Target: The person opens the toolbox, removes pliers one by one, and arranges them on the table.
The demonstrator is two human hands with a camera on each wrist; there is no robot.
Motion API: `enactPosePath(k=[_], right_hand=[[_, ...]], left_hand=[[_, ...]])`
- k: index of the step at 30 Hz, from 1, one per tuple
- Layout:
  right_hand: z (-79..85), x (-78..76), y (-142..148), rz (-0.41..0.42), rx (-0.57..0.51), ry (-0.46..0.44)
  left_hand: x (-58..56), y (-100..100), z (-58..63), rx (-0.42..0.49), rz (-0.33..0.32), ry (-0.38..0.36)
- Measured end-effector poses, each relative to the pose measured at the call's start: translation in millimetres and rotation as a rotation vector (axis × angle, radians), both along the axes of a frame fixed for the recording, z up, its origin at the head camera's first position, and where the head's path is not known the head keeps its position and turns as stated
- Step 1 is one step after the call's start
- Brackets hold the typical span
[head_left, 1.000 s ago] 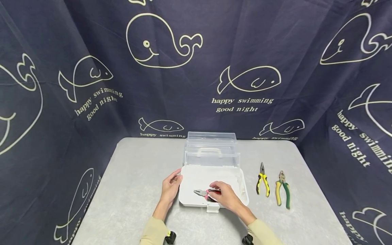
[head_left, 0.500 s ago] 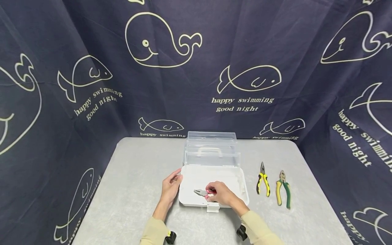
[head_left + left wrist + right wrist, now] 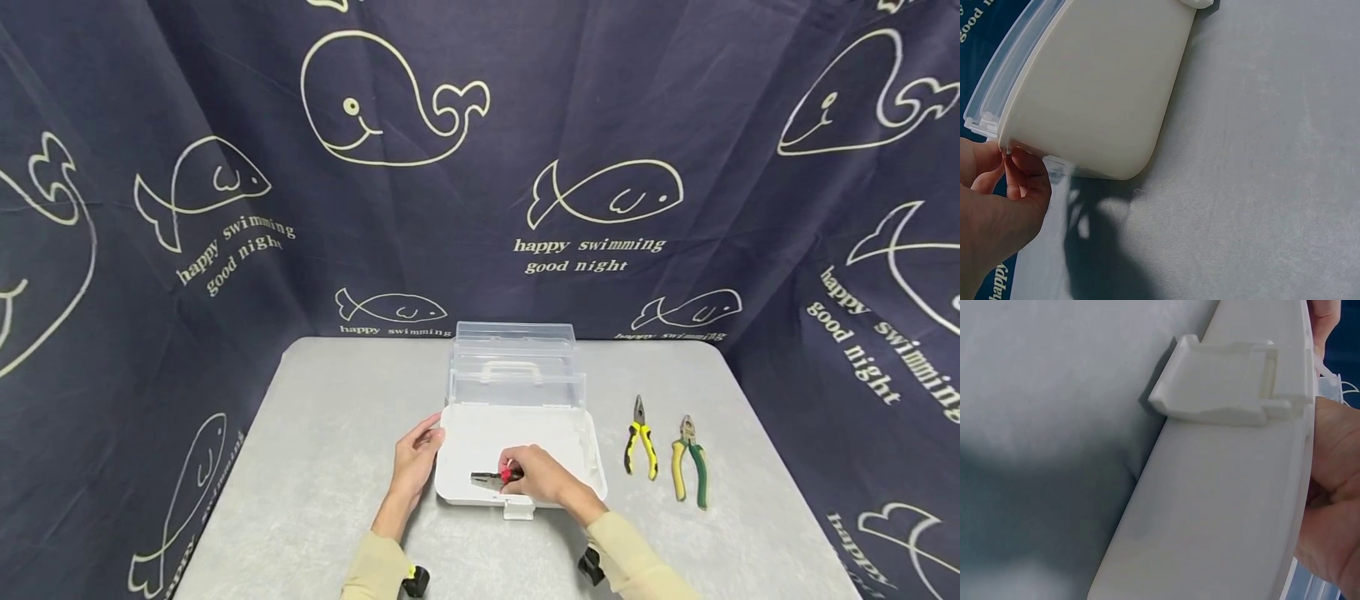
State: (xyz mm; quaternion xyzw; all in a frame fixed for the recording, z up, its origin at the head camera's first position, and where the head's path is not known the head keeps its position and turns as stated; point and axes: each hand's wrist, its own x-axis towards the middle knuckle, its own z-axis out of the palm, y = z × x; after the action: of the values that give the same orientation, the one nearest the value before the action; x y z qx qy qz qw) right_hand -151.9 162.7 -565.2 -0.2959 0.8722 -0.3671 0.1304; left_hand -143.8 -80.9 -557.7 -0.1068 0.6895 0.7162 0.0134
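Note:
A white plastic toolbox (image 3: 468, 437) stands with its clear lid (image 3: 517, 362) swung up behind it. My left hand (image 3: 414, 462) holds the box's left side; in the left wrist view its thumb and fingers pinch the upper edge of the wall (image 3: 1097, 87). Inside the box, near the front, my right hand (image 3: 542, 475) grips a pair of combination pliers (image 3: 484, 480) by its red and black handles. The grey pliers head points left, and the fingers cover most of the handles. In the right wrist view the front wall hides much of the right hand (image 3: 1338, 487).
Right of the box lie yellow-and-black long-nose pliers (image 3: 641, 442) and yellow-and-green pliers (image 3: 690, 462) on the grey table (image 3: 337, 400). A white latch (image 3: 518, 508) hangs open on the box front. Dark cloth (image 3: 420, 242) with whale and fish drawings surrounds the table.
My right hand has shifted slightly left and closed further over the pliers' handles. The pliers have turned in its grip, their head now seen more edge-on. The left hand stays on the box.

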Motion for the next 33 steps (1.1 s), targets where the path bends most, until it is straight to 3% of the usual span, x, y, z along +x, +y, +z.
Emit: enactPosePath(k=[6,10,23,33], right_hand=[[2.4,5.6,5.7,-0.021,-0.051,0.103],[5.0,9.9,12.5,-0.038,-0.097,0.152],[23.6,20.5,38.2,-0.306,-0.353,0.189],[39.2,19.8,63.4,-0.548,-0.457,0.036]], left_hand=[[-9.4,-3.4,-26.2,0.003,0.012,-0.009],[-12.2,-5.0,-36.3,0.004,0.022,-0.012],[-12.8,-4.9,-36.5,0.008,0.014,-0.015],[-12.6,-2.7,-36.9,0.016,0.011,-0.020]])
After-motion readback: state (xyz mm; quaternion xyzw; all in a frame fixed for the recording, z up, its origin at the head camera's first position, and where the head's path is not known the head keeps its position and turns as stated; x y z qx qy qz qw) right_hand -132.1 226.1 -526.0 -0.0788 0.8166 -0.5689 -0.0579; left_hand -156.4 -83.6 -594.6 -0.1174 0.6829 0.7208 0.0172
